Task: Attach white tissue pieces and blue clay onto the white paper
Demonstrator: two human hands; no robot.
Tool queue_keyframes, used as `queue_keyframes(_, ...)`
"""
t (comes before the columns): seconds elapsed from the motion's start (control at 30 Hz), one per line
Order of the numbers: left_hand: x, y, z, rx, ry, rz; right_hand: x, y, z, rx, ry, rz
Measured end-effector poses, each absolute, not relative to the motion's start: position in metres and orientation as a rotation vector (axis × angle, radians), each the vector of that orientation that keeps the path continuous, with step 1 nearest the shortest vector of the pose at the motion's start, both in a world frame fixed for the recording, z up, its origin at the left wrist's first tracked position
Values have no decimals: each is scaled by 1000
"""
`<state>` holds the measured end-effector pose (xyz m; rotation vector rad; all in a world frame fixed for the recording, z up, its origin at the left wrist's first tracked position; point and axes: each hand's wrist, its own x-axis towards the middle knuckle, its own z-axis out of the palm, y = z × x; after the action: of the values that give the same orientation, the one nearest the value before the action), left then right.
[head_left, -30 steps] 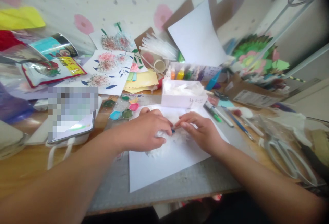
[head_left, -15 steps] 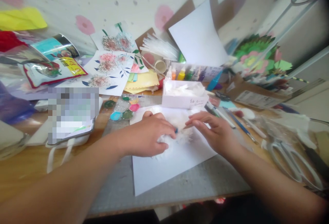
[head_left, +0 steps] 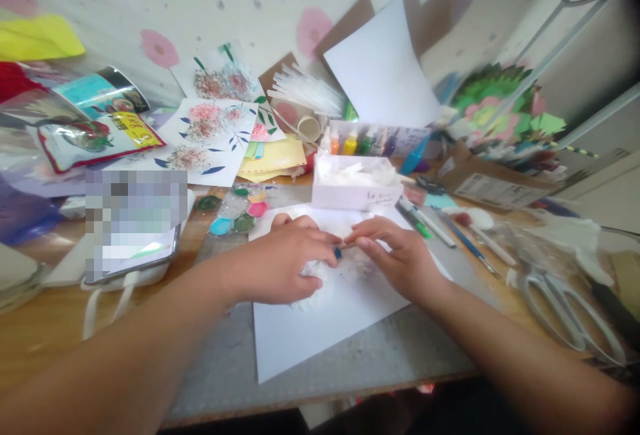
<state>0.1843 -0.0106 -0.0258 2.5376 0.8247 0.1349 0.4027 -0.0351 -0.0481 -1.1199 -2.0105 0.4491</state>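
My left hand [head_left: 295,258] is curled low over a white sheet of paper [head_left: 285,342]. A small blue piece [head_left: 338,253] shows at its fingertips; the rest of what this hand holds, if anything, is hidden. Fluffy white pieces [head_left: 360,268] lie in a cluster on the sheet, under and between both hands. My right hand [head_left: 395,252] is closed in a pinch, its fingertips meeting the left fingers close to the blue piece. Something thin and pale seems to be in the pinch, too small to name.
Behind the sheet stands a white box [head_left: 357,192] filled with white scraps. Paint dishes [head_left: 245,223] sit left of it, a phone [head_left: 135,228] farther left. Pens, a brush [head_left: 467,242] and scissors [head_left: 570,315] lie to the right. Flower pictures [head_left: 205,135] lean at the back.
My right hand has moved left, so its fingertips now meet my left hand's fingers at the blue piece. My left hand stays over the same spot on the sheet.
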Motion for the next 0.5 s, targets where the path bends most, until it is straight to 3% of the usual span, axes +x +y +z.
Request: queue_keyframes(0.5, 186, -12, -29, 2494, 825, 172, 415, -36, -51, -1231, -1951, 490)
